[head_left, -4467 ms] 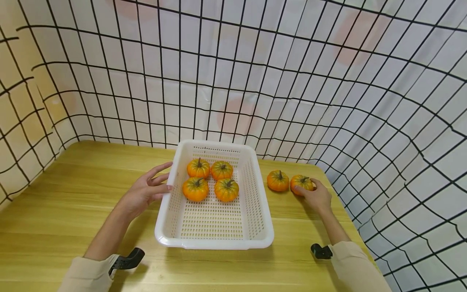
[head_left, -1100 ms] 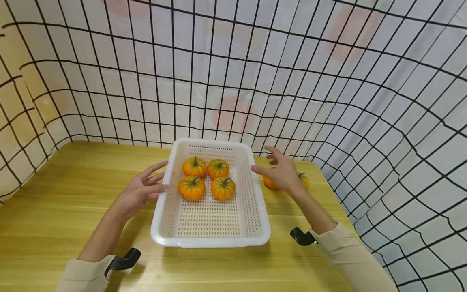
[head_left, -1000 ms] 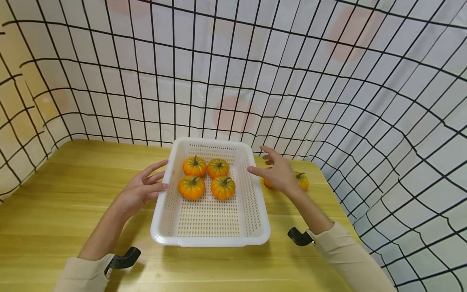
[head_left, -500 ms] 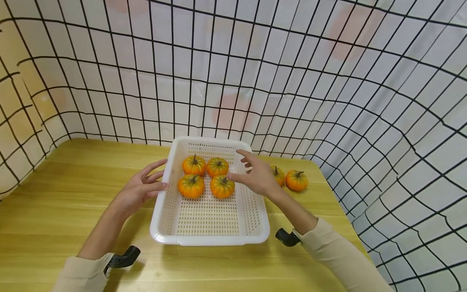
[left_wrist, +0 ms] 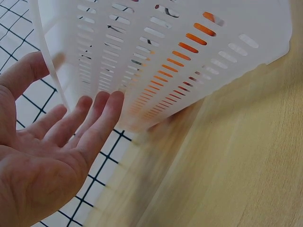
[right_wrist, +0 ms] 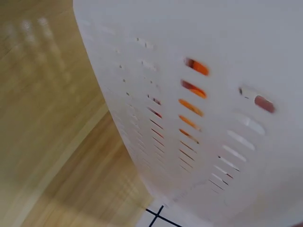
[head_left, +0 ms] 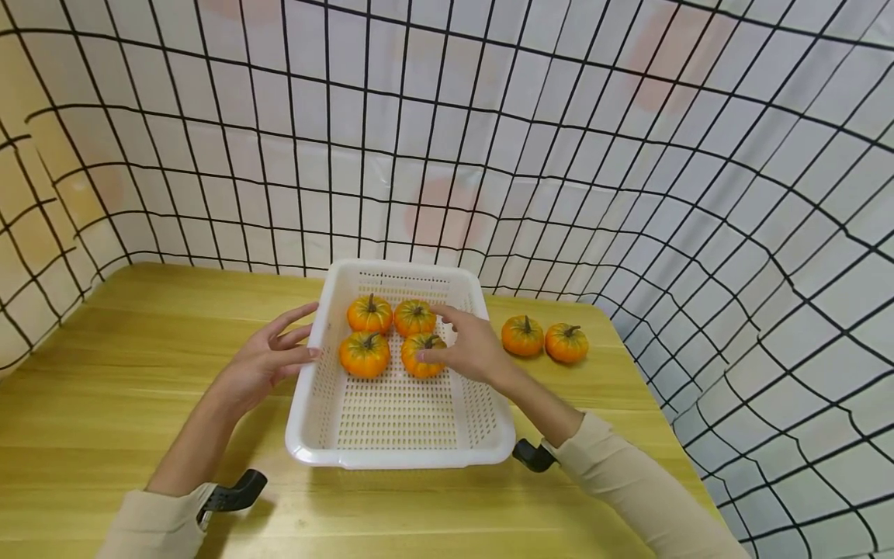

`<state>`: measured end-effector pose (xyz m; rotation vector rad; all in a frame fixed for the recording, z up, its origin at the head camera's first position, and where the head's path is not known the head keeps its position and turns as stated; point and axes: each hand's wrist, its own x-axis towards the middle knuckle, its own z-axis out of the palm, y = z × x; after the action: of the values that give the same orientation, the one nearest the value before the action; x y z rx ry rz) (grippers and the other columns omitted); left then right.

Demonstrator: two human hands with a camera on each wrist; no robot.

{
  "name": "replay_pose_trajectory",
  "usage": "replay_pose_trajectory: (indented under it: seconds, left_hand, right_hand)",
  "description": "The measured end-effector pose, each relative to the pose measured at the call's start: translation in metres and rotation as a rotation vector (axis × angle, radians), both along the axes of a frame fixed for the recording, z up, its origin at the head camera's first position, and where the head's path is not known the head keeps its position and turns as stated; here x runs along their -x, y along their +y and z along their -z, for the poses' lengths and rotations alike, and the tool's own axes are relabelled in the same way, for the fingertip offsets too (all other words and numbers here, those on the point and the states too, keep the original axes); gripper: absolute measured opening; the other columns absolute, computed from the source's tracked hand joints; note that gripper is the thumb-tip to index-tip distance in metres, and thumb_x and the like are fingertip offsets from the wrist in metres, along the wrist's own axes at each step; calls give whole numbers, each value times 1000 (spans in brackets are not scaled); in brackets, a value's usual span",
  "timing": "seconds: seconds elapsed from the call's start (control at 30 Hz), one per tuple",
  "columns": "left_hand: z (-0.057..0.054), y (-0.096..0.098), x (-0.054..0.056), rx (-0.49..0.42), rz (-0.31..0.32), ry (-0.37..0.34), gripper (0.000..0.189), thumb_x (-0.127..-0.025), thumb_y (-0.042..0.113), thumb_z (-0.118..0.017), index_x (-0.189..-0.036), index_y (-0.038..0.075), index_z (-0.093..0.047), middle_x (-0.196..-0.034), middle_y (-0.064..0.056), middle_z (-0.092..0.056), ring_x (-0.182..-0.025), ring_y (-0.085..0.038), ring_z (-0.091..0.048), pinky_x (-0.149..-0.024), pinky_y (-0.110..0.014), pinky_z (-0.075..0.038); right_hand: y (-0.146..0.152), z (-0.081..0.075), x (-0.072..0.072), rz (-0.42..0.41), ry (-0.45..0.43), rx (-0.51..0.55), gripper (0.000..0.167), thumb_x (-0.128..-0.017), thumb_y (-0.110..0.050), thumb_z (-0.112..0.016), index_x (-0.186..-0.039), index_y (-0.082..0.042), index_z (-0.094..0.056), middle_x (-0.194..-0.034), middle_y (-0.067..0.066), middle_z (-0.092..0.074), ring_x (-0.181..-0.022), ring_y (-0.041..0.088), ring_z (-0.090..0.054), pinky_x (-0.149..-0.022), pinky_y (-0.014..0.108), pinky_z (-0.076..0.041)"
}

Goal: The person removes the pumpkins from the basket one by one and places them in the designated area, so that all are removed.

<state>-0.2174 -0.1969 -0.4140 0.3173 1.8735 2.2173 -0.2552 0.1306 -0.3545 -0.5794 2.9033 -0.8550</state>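
Four-sided and white, a perforated plastic basket (head_left: 401,460) holds several small orange pumpkins, including a back-left one (head_left: 369,314) and a front-left one (head_left: 365,355). My left hand (head_left: 261,365) holds the basket's left side, thumb over the rim and fingertips against the outer wall (left_wrist: 156,52). My right hand (head_left: 471,345) reaches over the right rim, its thumb in front of the front-right pumpkin (head_left: 414,359) and its forefinger near the back-right pumpkin (head_left: 412,318); firm contact cannot be made out. The right wrist view shows mainly the basket wall (right_wrist: 156,71).
Right of the basket, two more pumpkins sit side by side, one nearer (head_left: 522,335) and one farther right (head_left: 567,343). All stand on a wooden table (head_left: 140,373). A black wire grid (head_left: 391,155) before pale sheeting borders the back and sides.
My right hand has let go of the rightmost pumpkin outside and moved left over the basket rim to the front-right pumpkin. My left hand stays at the basket.
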Motion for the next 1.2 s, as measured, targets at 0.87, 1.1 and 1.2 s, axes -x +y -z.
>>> replay_pose_trajectory:
  seconds: [0.87, 1.1, 1.2]
  left_hand:
    - [2, 0, 0, -19, 11, 4, 80, -96, 1, -65, -161, 14, -21, -144, -1, -54, -114, -19, -70, -90, -36, -60]
    - [2, 1, -2, -11, 17, 7, 80, -96, 3, -66, -162, 14, -21, -149, -6, -51, -116, -19, -69, -91, -37, -60]
    - [2, 0, -1, -10, 11, 10, 79, -96, 2, -65, -161, 14, -22, -147, -4, -52, -114, -18, -70, -91, -36, -60]
  right_hand:
    - [-11, 25, 13, -12, -66, -74, 82, -80, -32, -86, -150, -13, -49, -148, 16, -54, -138, 36, -50, -114, 51, -42]
    - [-12, 29, 14, -3, -77, -96, 82, -78, -29, -87, -149, -13, -50, -145, 16, -57, -134, 36, -53, -113, 50, -44]
    - [-13, 29, 15, -3, -80, -102, 82, -78, -28, -88, -149, -13, -50, -145, 16, -56, -136, 36, -52, -114, 50, -42]
